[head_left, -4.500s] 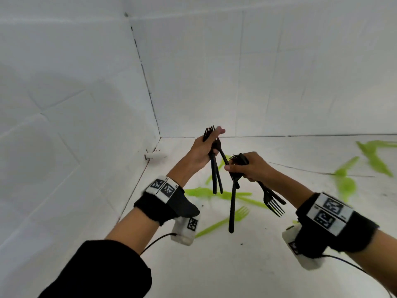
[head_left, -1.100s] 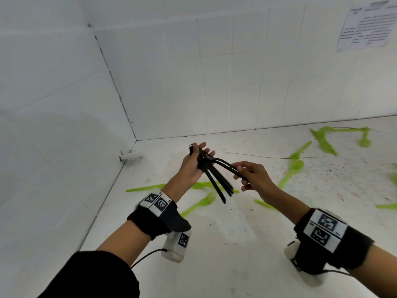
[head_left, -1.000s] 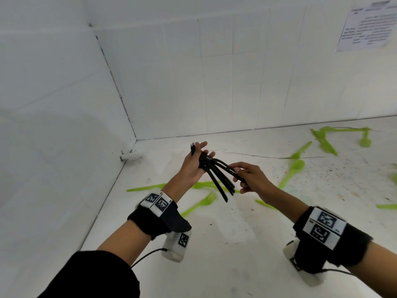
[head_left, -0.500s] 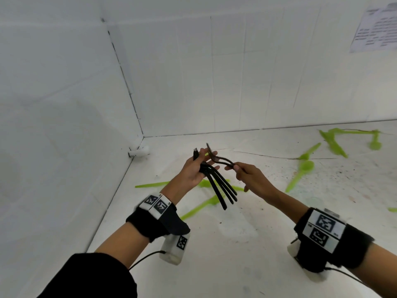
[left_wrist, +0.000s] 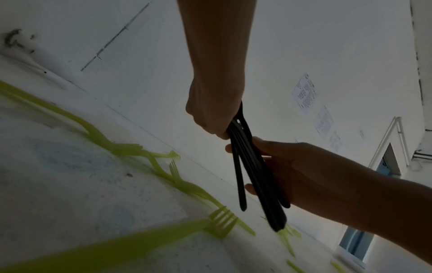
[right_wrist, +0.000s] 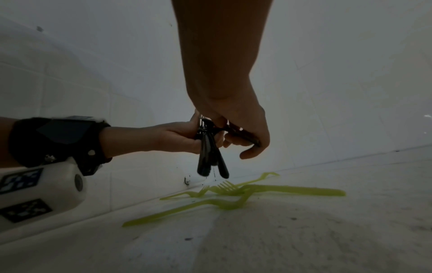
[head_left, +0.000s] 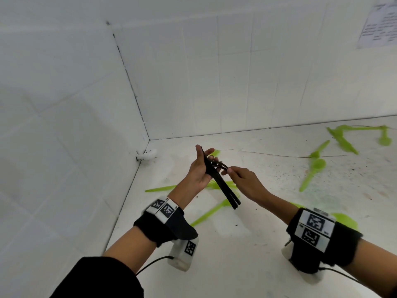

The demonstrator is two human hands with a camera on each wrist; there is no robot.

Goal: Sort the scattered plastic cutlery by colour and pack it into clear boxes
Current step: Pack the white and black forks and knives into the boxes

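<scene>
My left hand [head_left: 203, 166] is raised, palm towards me, and grips a bundle of black plastic forks [head_left: 223, 188] near their heads; the handles hang down to the right. My right hand [head_left: 227, 170] pinches one more black fork [head_left: 219, 164] against the top of that bundle. In the left wrist view the left hand [left_wrist: 210, 120] clasps the black forks [left_wrist: 247, 166], with the right hand [left_wrist: 304, 166] behind the handles. The right wrist view shows the right hand [right_wrist: 233, 131] holding its fork [right_wrist: 245, 135] beside the left hand [right_wrist: 177, 136] and the bundle [right_wrist: 210, 158].
Green forks [head_left: 212, 210] lie on the white speckled surface [head_left: 247, 254] under my hands, with green spoons [head_left: 313, 171] and more green cutlery [head_left: 343, 140] to the right. White tiled walls meet in a corner at the left, where a small white fitting [head_left: 148, 154] sits.
The right hand passed its black forks over to the left hand and now brings the last one against the bundle. The fanned handles have drawn closer together.
</scene>
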